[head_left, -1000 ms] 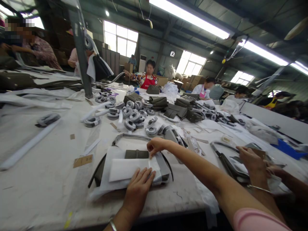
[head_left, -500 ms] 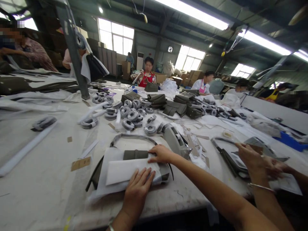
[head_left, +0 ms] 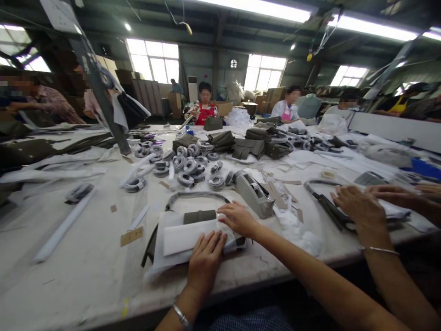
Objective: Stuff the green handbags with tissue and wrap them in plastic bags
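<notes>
A dark olive bag (head_left: 199, 217) lies flat on the white worktable (head_left: 76, 271) in front of me, wrapped in white tissue paper (head_left: 186, 239). My left hand (head_left: 206, 259) rests flat on the paper's near right part, fingers stretched out. My right hand (head_left: 237, 218) presses on the paper at the bag's right end, fingers curved down on it. The bag's grey strap (head_left: 196, 196) loops on the table behind it.
A grey tape dispenser (head_left: 253, 195) stands just right of my right hand. Several coiled grey straps (head_left: 186, 165) and folded olive bags (head_left: 248, 146) lie farther back. A neighbour's two hands (head_left: 358, 209) press another wrapped bag at the right. More people work at the far side.
My right hand dropped from pinching the paper's upper edge to pressing on the bag's right end. My left hand stayed flat. The neighbour's hands lowered onto their own bag.
</notes>
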The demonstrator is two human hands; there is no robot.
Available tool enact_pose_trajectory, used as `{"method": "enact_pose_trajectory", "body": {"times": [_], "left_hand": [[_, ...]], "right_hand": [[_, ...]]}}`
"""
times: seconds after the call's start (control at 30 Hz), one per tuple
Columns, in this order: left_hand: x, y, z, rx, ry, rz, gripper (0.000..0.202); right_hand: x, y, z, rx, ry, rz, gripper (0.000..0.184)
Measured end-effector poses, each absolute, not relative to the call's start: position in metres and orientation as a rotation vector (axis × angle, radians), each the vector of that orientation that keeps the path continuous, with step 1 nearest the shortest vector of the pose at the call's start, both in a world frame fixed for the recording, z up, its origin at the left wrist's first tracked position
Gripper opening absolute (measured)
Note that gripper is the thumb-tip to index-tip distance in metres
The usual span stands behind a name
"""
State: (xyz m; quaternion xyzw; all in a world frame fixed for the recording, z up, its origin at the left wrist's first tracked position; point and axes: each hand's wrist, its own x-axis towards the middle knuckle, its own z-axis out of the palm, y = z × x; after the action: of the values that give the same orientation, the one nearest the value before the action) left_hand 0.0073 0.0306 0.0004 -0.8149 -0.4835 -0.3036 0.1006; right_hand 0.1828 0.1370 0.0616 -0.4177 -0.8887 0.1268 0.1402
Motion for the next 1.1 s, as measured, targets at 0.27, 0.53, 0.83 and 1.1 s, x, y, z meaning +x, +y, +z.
{"method": "enact_pose_trajectory", "body": {"times": [0.27, 0.53, 0.83, 1.1], "left_hand": [[-0.031, 0.029, 0.036, -2.673, -1.331, -0.815, 0.036], [-0.082, 0.023, 0.032, -2.358, -1.310, -0.413, 0.060], [-0.096, 0.032, -0.007, -2.408, -1.322, -0.602, 0.059], [-0.101, 0.028, 0.005, -2.373, -1.450, -0.859, 0.054]], "right_hand": [[0.201, 0.077, 0.031, -0.951, -2.689, 0.138, 0.071], [0.225, 0.090, 0.043, -1.123, -2.430, -0.027, 0.047], [0.164, 0.033, 0.019, -1.271, -1.021, 1.546, 0.026], [0.123, 0.038, 0.032, -1.040, -0.296, 1.820, 0.027]]}}
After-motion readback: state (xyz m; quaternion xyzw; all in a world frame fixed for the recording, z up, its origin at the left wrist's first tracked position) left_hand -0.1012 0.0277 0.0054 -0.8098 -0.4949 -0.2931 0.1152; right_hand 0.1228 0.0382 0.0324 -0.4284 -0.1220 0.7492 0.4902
